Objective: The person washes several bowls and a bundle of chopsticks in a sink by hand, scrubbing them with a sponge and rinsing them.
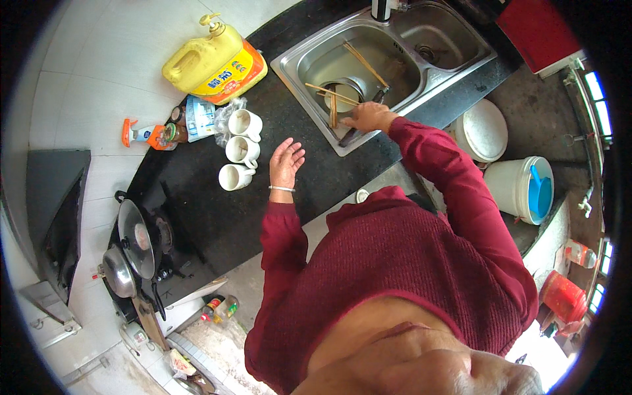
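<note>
My right hand (pixel 370 118) reaches over the near edge of the steel sink (pixel 299 89), its fingers curled downward. Whatever lies between those fingers is hidden. Several chopsticks (pixel 333 110) rest in the sink by the fingertips, some crossing a pale round dish (pixel 343 97) in the water. Another pair of chopsticks (pixel 365 64) leans farther back. A dark handle-like piece (pixel 379 96) shows just beyond the hand. My left hand (pixel 286 163), open with nothing in it, hovers above the black counter beside three white mugs: a far mug (pixel 241 123), a middle mug (pixel 238 151) and a near mug (pixel 232 178).
A yellow pump jug (pixel 217 62) stands behind the mugs, near an orange-topped spray bottle (pixel 146 135) and small jars. The stove at left bears a lidded wok (pixel 137 238). On the right are a white bucket (pixel 503 187) with a blue scoop (pixel 540 191) and a round white lid (pixel 484 130).
</note>
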A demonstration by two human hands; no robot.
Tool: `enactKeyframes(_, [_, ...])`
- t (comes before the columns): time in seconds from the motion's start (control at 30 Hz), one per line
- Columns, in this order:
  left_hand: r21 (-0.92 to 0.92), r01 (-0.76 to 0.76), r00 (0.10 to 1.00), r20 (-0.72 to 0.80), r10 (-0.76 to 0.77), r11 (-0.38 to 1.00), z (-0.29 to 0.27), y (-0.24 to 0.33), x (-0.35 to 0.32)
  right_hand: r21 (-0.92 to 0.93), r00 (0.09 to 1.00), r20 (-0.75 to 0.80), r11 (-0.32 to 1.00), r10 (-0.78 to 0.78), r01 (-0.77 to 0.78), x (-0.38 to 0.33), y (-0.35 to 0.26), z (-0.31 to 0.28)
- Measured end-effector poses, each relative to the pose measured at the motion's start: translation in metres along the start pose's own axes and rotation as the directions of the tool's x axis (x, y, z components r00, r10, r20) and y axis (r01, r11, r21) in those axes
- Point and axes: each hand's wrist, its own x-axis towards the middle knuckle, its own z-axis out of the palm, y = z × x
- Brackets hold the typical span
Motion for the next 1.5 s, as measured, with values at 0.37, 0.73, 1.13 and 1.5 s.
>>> enactKeyframes(0.37, [-0.03, 0.076, 0.996, 0.058, -0.074, 0.997, 0.004, -0.02, -0.02, 0.902, 0.978, -0.041, 0.429, 0.203, -0.051, -0.054, 0.136, -0.007])
enactKeyframes(0.73, [0.006, 0.082, 0.988, 0.131, -0.082, 0.997, 0.026, -0.019, -0.011, 0.247, 0.722, -0.68, 0.886, -0.13, 0.393, -0.144, 0.084, 0.017])
enactKeyframes(1.13, [0.064, 0.095, 0.994, 0.053, -0.099, 0.993, 0.021, -0.032, -0.032, 0.399, 0.717, -0.673, 0.905, 0.182, 0.145, -0.126, 0.147, 0.018])
enactKeyframes(1.5, [0.047, 0.107, 0.987, -0.122, -0.101, 0.993, 0.041, -0.03, -0.066, 0.174, 0.559, -0.829, 0.95, 0.0, 0.258, 0.05, 0.222, -0.034])
